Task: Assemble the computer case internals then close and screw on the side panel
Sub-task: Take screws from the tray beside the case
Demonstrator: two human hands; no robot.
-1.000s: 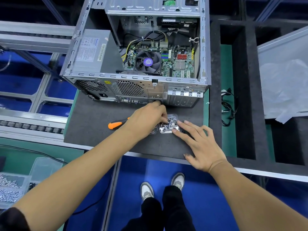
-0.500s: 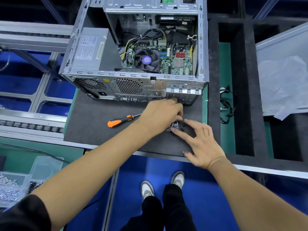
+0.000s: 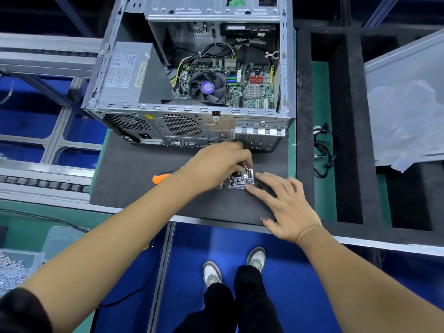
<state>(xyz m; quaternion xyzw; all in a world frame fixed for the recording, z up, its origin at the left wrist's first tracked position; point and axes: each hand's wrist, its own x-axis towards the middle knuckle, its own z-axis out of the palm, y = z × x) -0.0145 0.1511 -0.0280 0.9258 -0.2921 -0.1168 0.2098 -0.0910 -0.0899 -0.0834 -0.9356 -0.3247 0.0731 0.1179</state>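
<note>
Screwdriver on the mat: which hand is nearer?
Left. The left hand lies over the screwdriver, hiding its shaft; the right hand rests farther right, beyond the screw tray.

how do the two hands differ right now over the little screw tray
The left hand is curled over the clear screw tray, fingertips bunched as if pinching a screw; the right hand lies flat with fingers spread. The left hand hides part of the tray from above; the right only touches its near corner with a fingertip, seemingly steadying it, palm on the dark mat. Both are bare and meet at the tray.
</note>
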